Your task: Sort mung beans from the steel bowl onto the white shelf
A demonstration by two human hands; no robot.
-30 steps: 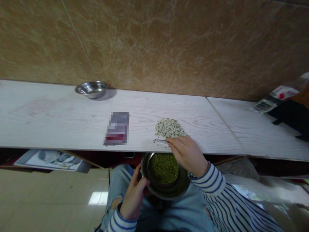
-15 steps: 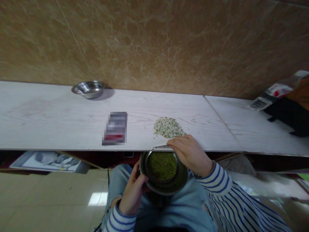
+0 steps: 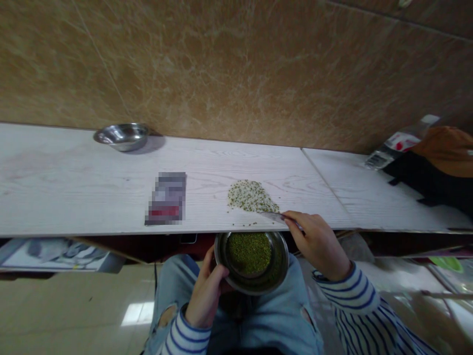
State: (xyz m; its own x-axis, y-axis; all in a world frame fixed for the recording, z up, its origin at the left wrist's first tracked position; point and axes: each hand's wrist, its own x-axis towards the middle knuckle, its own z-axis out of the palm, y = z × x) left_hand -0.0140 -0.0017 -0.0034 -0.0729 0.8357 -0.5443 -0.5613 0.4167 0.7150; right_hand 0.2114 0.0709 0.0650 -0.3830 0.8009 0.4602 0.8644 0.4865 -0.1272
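Observation:
My left hand (image 3: 205,292) grips the rim of a steel bowl (image 3: 281,256) that I hold in my lap just under the table's front edge. The bowl holds green mung beans (image 3: 248,252). My right hand (image 3: 318,243) is closed on a thin flat metal tool (image 3: 271,216) whose tip lies on the white wooden table (image 3: 74,192). The tip touches the near right edge of a small pile of mixed green and white grains (image 3: 250,196) on the table.
An empty steel bowl (image 3: 121,136) stands at the back left by the brown marble wall. A blurred flat card (image 3: 166,198) lies left of the pile. A plastic bottle (image 3: 397,144), an orange thing and dark cloth (image 3: 424,182) sit at the far right.
My right hand has moved right with the tool, from the pile's near left edge to its near right edge. The bowl and my left hand stay put; my view has drifted right.

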